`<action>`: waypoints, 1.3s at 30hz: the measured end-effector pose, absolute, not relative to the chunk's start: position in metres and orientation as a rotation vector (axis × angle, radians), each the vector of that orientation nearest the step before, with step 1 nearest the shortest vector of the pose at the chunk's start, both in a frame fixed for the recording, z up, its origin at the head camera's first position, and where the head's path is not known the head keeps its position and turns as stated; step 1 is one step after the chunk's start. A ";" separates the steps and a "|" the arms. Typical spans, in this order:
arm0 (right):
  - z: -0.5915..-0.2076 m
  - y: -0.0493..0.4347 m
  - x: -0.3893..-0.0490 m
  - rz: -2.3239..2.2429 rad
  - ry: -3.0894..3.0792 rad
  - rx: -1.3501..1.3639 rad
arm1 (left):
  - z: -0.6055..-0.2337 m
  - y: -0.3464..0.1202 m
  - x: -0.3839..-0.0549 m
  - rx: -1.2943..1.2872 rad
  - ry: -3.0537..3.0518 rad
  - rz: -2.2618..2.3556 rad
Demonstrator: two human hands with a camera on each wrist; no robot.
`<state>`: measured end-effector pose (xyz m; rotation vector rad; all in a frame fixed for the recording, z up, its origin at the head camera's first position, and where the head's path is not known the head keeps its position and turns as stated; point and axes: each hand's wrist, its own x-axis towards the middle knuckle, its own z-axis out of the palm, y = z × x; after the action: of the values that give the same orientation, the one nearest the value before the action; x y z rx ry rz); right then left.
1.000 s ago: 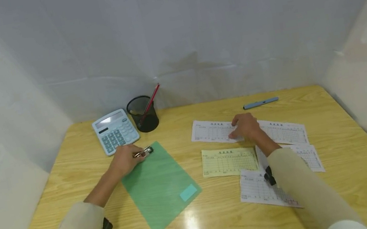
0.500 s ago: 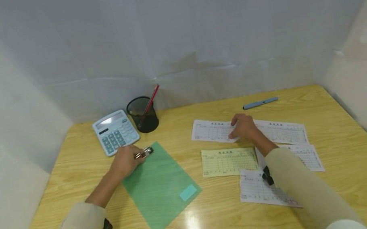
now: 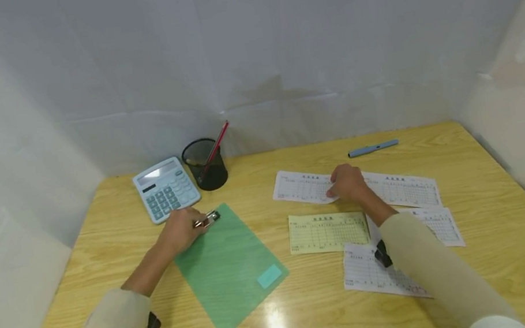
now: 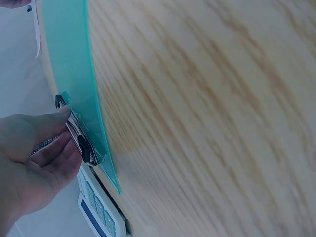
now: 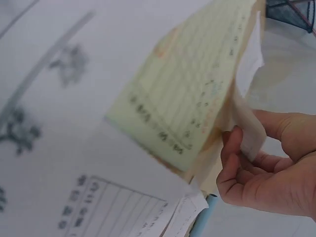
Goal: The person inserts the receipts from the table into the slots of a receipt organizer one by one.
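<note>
My left hand (image 3: 181,230) pinches the metal clip (image 3: 208,219) at the top of a translucent green clipboard (image 3: 239,273), which lies on the table with a pale blue label near its lower corner. The left wrist view shows the thumb on the clip (image 4: 79,133) and the fingers behind it. On the right, my right hand (image 3: 348,183) grips the edge of a white printed slip (image 3: 298,187). The right wrist view shows that slip (image 5: 252,133) bent up between thumb and curled fingers. A yellow slip (image 3: 327,231) lies just in front.
Several other white slips (image 3: 371,271) lie around and under the right forearm. At the back stand a blue calculator (image 3: 167,189) and a black mesh pen cup (image 3: 210,167) holding a red pencil (image 3: 217,145). A blue pen (image 3: 373,148) lies behind the slips.
My right hand's fingers have drawn together on the white slip, and its held edge has curled up a little. The left hand stays at the clip.
</note>
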<state>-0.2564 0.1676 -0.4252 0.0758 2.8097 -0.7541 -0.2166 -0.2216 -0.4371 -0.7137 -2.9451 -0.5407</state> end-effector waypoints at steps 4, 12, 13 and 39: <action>-0.421 0.169 -0.256 -0.772 2.808 0.046 | -0.437 -0.221 -0.216 -0.728 -2.937 -0.556; -0.409 0.171 -0.245 -1.138 2.763 0.067 | -0.437 -0.222 -0.214 -0.720 -2.928 -0.560; -0.407 0.171 -0.244 -1.162 2.760 0.067 | -0.437 -0.222 -0.215 -0.721 -2.922 -0.566; -0.399 0.092 -0.214 -1.395 2.445 -0.403 | -0.438 -0.222 -0.215 -0.691 -2.940 -0.686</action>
<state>-0.2145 0.0916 -0.3992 -0.4034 2.4451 -1.3950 -0.2150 -0.2219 -0.4383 -0.6911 -2.9405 -0.6856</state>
